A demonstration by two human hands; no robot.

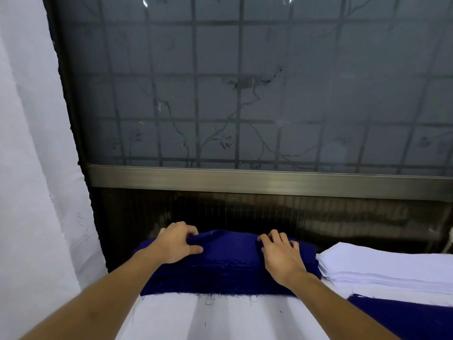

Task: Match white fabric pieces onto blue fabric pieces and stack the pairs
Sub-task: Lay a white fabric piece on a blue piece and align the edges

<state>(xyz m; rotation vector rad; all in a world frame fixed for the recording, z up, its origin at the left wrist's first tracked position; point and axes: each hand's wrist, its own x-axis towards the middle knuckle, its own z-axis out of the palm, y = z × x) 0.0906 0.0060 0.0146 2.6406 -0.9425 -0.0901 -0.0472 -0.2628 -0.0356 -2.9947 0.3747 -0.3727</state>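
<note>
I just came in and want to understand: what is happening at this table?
A person's left hand and right hand both grip the top blue piece of a blue fabric stack near its far edge, raising a fold. A stack of white pieces sits to the right, untouched.

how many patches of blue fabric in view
2: a blue stack at centre; a blue piece lower right, cut off by the frame. More may be hidden.
</note>
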